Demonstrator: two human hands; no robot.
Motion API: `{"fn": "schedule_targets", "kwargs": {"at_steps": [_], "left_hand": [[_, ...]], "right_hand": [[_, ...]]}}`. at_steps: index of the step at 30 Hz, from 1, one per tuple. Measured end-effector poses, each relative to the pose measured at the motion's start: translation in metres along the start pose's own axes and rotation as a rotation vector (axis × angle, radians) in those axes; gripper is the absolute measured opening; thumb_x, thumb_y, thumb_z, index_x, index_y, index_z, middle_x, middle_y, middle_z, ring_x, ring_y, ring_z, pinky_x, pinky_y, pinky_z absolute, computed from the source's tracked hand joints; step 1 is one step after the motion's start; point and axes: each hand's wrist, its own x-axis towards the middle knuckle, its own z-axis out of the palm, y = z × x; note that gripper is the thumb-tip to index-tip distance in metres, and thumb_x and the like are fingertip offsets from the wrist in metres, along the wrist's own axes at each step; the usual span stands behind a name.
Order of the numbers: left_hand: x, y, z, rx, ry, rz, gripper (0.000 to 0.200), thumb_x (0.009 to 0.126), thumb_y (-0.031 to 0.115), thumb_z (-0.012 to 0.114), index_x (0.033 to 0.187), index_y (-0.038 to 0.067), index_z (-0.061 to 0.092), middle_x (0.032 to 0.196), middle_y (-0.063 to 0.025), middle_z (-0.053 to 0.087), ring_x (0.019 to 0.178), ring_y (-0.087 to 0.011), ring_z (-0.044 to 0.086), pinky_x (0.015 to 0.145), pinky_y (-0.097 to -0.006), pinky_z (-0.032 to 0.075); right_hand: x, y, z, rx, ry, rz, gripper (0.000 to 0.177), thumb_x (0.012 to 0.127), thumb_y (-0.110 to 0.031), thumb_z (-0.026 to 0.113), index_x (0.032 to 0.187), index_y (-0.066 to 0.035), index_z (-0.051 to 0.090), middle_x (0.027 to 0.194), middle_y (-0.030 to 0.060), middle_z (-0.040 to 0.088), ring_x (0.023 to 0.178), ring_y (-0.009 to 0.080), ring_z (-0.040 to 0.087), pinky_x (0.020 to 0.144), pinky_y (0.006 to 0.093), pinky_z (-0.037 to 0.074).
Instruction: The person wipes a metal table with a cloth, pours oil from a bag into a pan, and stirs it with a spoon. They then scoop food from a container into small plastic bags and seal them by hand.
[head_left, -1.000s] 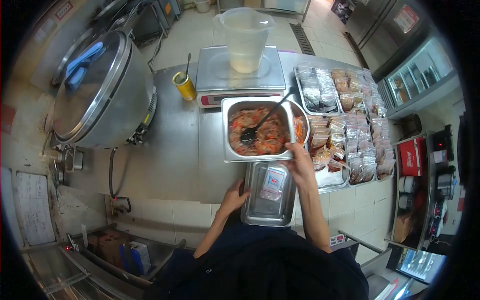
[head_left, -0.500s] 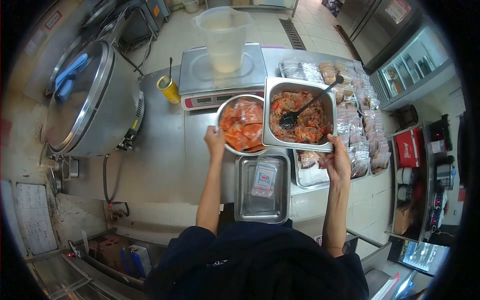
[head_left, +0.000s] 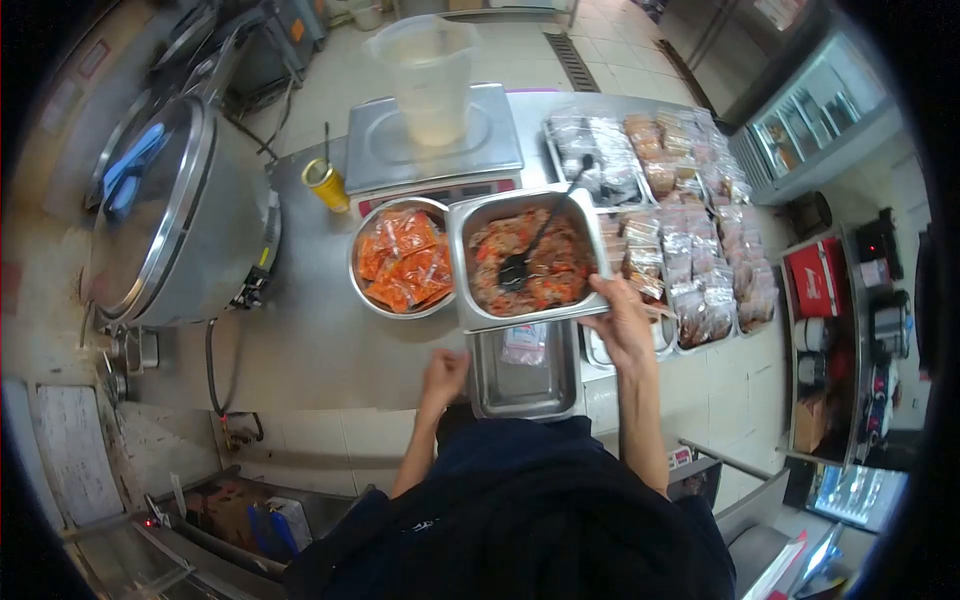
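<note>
My right hand (head_left: 623, 325) grips the near right corner of a square steel pan (head_left: 470, 300) filled with reddish cooked food, with a black ladle (head_left: 528, 252) resting in it. The pan sits over the far end of a shallow steel tray (head_left: 520, 395) that holds a small plastic bag (head_left: 523, 342). A round steel bowl (head_left: 362, 295) of orange sauce packets stands just left of the pan. My left hand (head_left: 443, 377) hovers near the counter edge beside the tray, fingers loosely curled, holding nothing.
A scale (head_left: 430, 150) with a clear plastic jug (head_left: 428, 75) stands at the back. A yellow can (head_left: 325, 183) sits left of it, and a large lidded pot (head_left: 160, 215) further left. Trays of bagged food (head_left: 680, 230) fill the right side.
The square pan moved left, back over the shallow tray. The round bowl now sits further left, and my left hand let go of it and drew back toward the counter edge.
</note>
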Motion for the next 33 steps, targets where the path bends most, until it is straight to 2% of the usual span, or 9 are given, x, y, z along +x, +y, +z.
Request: {"fn": "schedule_targets", "kwargs": {"at_steps": [5,8,14,16,20,25,29,31,33], "left_hand": [[0.013,0.014,0.038,0.226,-0.204,0.170,0.033,0.080,0.029,0.055,0.092,-0.001,0.055,0.088,-0.0121,0.059,0.077,-0.0192,0.056,0.065,-0.0310,0.044],[0.023,-0.008,0.040,-0.334,-0.215,0.340,0.029,0.086,0.028,0.046,0.099,0.003,0.052,0.084,-0.0054,0.053,0.065,-0.0152,0.051,0.057,-0.0273,0.043],[0.020,-0.061,0.004,-0.425,0.050,0.356,0.029,0.084,0.025,0.051,0.105,0.006,0.047,0.093,-0.0061,0.053,0.081,-0.0179,0.052,0.071,-0.0327,0.043],[-0.019,0.009,-0.034,-1.023,-0.053,-0.220,0.037,0.087,0.039,0.042,0.103,0.006,0.047,0.092,-0.0044,0.050,0.081,-0.0166,0.051,0.069,-0.0299,0.044],[-0.098,0.058,-0.083,-0.838,0.068,-0.099,0.047,0.088,0.047,0.032,0.103,0.005,0.047,0.093,-0.0043,0.050,0.083,-0.0140,0.050,0.067,-0.0286,0.043],[-0.124,0.022,-0.093,-0.624,0.270,-0.168,0.035,0.091,0.035,0.036,0.104,0.005,0.047,0.094,-0.0031,0.051,0.084,-0.0112,0.048,0.069,-0.0299,0.042],[-0.087,-0.034,-0.092,-0.545,0.351,-0.071,0.020,0.090,0.016,0.041,0.104,0.003,0.046,0.094,-0.0033,0.053,0.083,-0.0096,0.049,0.072,-0.0236,0.041],[-0.072,-0.049,-0.092,-0.646,0.330,-0.022,0.019,0.089,0.015,0.043,0.103,0.003,0.047,0.095,-0.0026,0.053,0.086,-0.0094,0.049,0.075,-0.0244,0.041],[-0.065,-0.051,-0.092,-0.752,0.291,0.033,0.017,0.088,0.014,0.045,0.102,0.004,0.047,0.095,-0.0019,0.052,0.088,-0.0092,0.049,0.078,-0.0253,0.041]], "right_hand": [[-0.008,0.024,0.007,0.128,-0.078,0.079,0.012,0.082,-0.014,0.054,0.088,-0.005,0.057,0.081,0.0016,0.059,0.070,0.0090,0.058,0.055,0.0244,0.054],[-0.010,0.038,0.001,0.133,-0.135,0.122,0.013,0.083,-0.015,0.052,0.089,-0.003,0.056,0.082,0.0035,0.058,0.066,0.0088,0.059,0.051,0.0210,0.053],[-0.022,0.046,0.000,0.125,-0.227,0.197,0.017,0.084,-0.015,0.051,0.094,-0.001,0.054,0.082,0.0046,0.060,0.065,0.0112,0.061,0.052,0.0218,0.055],[-0.028,0.049,0.003,0.061,-0.242,0.261,0.016,0.084,-0.016,0.052,0.092,-0.003,0.055,0.082,0.0034,0.059,0.066,0.0096,0.061,0.054,0.0219,0.055],[-0.043,0.062,0.007,0.042,-0.363,0.389,0.018,0.084,-0.019,0.053,0.095,-0.005,0.054,0.085,0.0011,0.058,0.070,0.0080,0.059,0.059,0.0228,0.054],[-0.049,0.134,0.003,-0.008,-0.479,0.537,0.023,0.085,-0.024,0.052,0.101,-0.007,0.053,0.096,-0.0007,0.054,0.083,0.0088,0.055,0.070,0.0279,0.052],[-0.032,0.185,-0.013,-0.161,-0.539,0.375,0.023,0.084,-0.024,0.054,0.092,-0.003,0.057,0.108,0.0044,0.053,0.089,0.0199,0.056,0.065,0.0322,0.051],[-0.021,0.186,-0.027,-0.921,-0.851,-0.204,0.019,0.083,-0.022,0.054,0.087,-0.004,0.057,0.114,0.0076,0.050,0.087,0.0305,0.056,0.061,0.0392,0.047],[-0.027,0.165,-0.031,-0.996,-0.762,-0.299,0.017,0.078,-0.022,0.057,0.087,-0.007,0.057,0.112,0.0080,0.051,0.090,0.0328,0.053,0.068,0.0441,0.040]]}}
